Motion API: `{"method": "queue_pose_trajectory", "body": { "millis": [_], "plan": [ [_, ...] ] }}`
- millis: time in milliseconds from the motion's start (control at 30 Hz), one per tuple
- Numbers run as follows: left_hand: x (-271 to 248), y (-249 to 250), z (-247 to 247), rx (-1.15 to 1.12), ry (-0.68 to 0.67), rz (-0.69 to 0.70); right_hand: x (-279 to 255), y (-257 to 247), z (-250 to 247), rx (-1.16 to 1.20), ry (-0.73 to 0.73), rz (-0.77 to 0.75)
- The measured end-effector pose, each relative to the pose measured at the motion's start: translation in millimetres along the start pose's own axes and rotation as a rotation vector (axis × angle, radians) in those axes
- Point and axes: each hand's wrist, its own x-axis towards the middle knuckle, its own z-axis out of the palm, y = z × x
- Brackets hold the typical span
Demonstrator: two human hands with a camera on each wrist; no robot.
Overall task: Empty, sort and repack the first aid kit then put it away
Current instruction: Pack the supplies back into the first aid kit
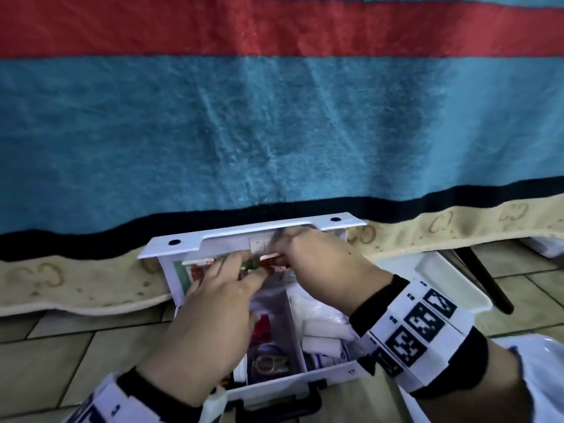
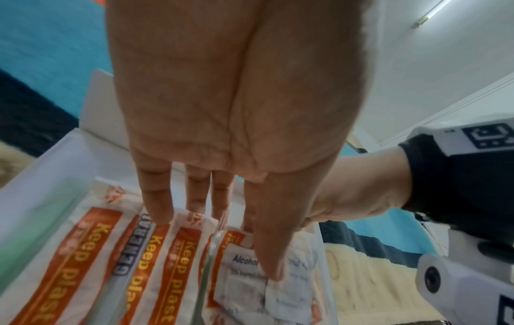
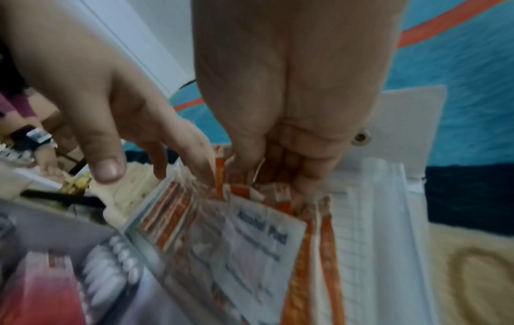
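The white first aid kit (image 1: 308, 378) lies open on the tiled floor, its lid (image 1: 244, 236) leaning back against the bed. Orange "Keep plast" plaster strips (image 2: 69, 252) and an alcohol pad sachet (image 2: 244, 274) sit in a clear bag at the lid. My left hand (image 2: 219, 198) lies on the strips with straight fingers. My right hand (image 3: 278, 165) pinches the top of that bag of plasters (image 3: 325, 252), beside the alcohol pad (image 3: 250, 241). In the head view both hands, left (image 1: 213, 300) and right (image 1: 320, 264), meet at the lid.
White gauze rolls (image 1: 320, 334) fill the kit's right compartment, and small scissors (image 1: 268, 363) lie in the middle one. A bag of cotton swabs (image 3: 111, 270) lies near. A blue and red blanket (image 1: 274, 117) hangs behind. A white tray (image 1: 442, 270) and a black leg (image 1: 485, 279) stand at the right.
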Motion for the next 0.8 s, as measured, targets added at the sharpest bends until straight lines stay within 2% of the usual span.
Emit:
{"method": "queue_pose_trajectory", "body": {
  "millis": [100, 200, 267, 400, 533, 633, 800],
  "plan": [
    [0.6, -1.0, 0.0, -0.008, -0.011, -0.002, -1.7, -4.0, -4.0, 0.005, 0.079, 0.038],
    [-0.7, -1.1, -0.6, -0.022, -0.018, -0.002, -0.1, -6.9, -10.9, -0.104, 0.167, 0.072],
    [-0.8, -1.2, -0.2, -0.011, -0.019, 0.003, 2.8, -8.6, -9.9, -0.167, 0.124, 0.076],
    [1.0, -4.9, 0.9, -0.023, -0.022, 0.002, 8.3, -11.4, -7.7, -0.131, -0.021, 0.132],
    [5.6, -7.7, 3.3, -0.048, -0.017, 0.001, 7.1, -5.0, -14.3, -0.061, -0.047, 0.078],
    [8.5, -7.9, 3.1, -0.063, -0.025, -0.017, 3.1, 2.0, -19.5, -0.038, 0.034, 0.009],
    [14.7, -0.1, -1.5, -0.032, -0.024, -0.058, -39.8, 21.0, -53.0, 0.189, 0.216, 0.041]
  ]
}}
